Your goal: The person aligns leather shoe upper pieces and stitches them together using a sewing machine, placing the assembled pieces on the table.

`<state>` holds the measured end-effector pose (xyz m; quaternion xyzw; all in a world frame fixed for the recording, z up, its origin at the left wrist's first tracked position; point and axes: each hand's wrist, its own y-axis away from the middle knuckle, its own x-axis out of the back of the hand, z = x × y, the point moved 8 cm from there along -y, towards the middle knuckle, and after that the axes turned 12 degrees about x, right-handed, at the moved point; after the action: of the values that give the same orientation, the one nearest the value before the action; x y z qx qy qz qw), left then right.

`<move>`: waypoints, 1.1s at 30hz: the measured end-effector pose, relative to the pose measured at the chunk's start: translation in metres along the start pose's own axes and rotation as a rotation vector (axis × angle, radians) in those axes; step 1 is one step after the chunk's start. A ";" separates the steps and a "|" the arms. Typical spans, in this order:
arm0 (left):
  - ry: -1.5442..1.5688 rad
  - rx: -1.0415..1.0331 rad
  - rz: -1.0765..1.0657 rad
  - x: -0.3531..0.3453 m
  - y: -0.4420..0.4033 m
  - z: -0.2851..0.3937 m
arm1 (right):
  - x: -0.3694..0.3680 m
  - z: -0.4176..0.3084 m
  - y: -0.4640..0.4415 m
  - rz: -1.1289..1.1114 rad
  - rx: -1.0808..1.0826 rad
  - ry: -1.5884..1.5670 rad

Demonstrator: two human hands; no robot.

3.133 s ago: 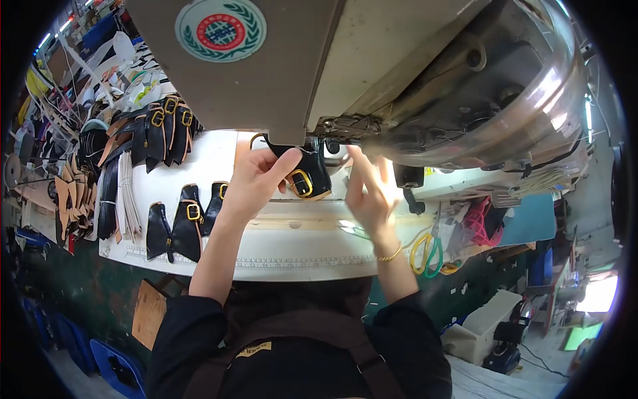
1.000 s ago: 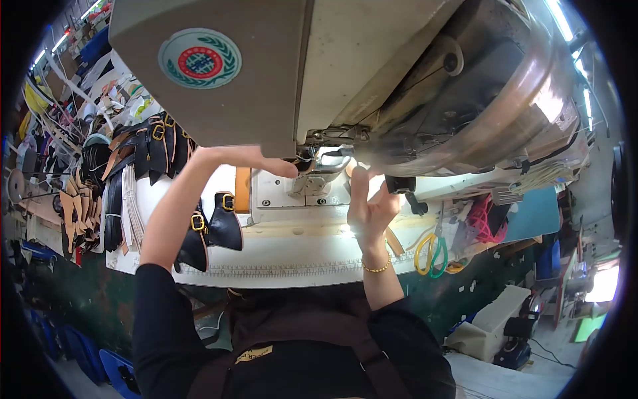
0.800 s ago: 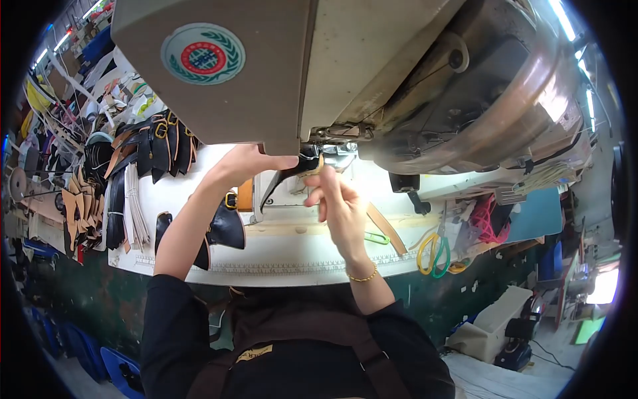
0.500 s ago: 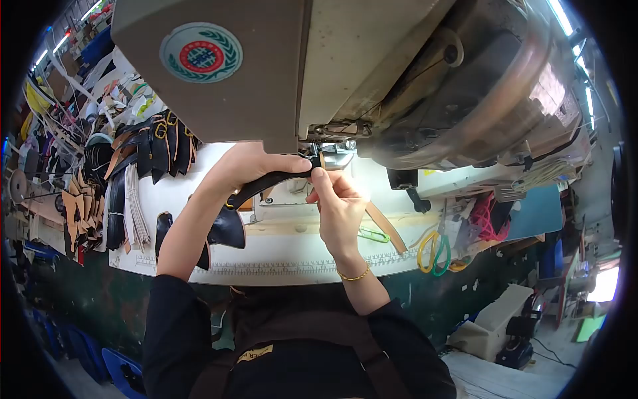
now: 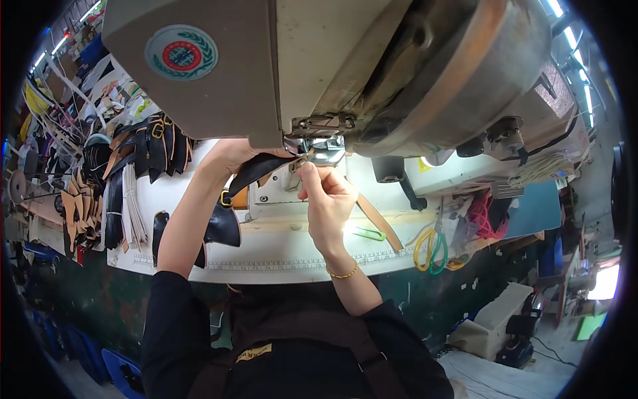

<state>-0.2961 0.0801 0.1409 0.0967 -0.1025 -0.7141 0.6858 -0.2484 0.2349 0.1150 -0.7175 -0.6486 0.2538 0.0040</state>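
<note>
A black leather piece (image 5: 258, 170) runs up to the needle area of the sewing machine (image 5: 219, 80). My left hand (image 5: 232, 157) is closed on it, partly hidden by the machine head and the leather. Right beside the needle area, my right hand (image 5: 325, 196) has thumb and forefinger pinched near the leather's end; what lies between the fingertips is too small to tell. Black leather pieces with gold buckles (image 5: 222, 223) lie on the table left of the machine bed. To the right of my right hand are a tan strip (image 5: 380, 223) and a light green tool (image 5: 369, 233).
More buckled black straps (image 5: 163, 149) and a bundle of white strips (image 5: 133, 206) lie on the left. Scissors with yellow and green handles (image 5: 438, 254), pink cord (image 5: 488, 216) and a blue sheet (image 5: 533, 209) are at the right. A ruler strip (image 5: 279, 265) follows the table's front edge.
The buckled piece seen earliest under my hands is no longer there. A plain black piece has come to the needle area in my left hand. My right hand has moved left, fingers now pinched.
</note>
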 end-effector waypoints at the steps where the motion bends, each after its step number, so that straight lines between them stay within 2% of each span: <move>1: 0.009 0.031 -0.011 0.001 -0.002 -0.006 | 0.000 0.001 0.001 -0.002 0.000 -0.006; 7: -0.095 0.026 0.069 -0.010 0.017 0.007 | 0.000 0.007 0.004 -0.008 -0.027 -0.015; 11: 0.069 -0.020 0.011 -0.008 0.009 -0.010 | -0.011 -0.004 0.006 -0.121 0.143 0.212; 17: 0.057 -0.060 -0.004 -0.009 0.024 -0.011 | -0.011 -0.016 0.016 -0.182 0.228 0.312; 21: 0.101 0.079 -0.023 -0.010 0.028 -0.026 | -0.003 -0.005 0.020 -0.139 -0.065 0.098; 26: 0.170 -0.014 -0.015 -0.017 0.033 -0.029 | 0.009 -0.008 0.013 -0.127 -0.135 0.032; 33: 0.300 -0.043 0.088 -0.020 0.035 -0.035 | 0.017 -0.004 -0.002 -0.113 -0.105 -0.009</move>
<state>-0.2519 0.0981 0.1168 0.1831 0.0124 -0.6630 0.7258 -0.2486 0.2524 0.1131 -0.6780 -0.7004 0.2219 -0.0221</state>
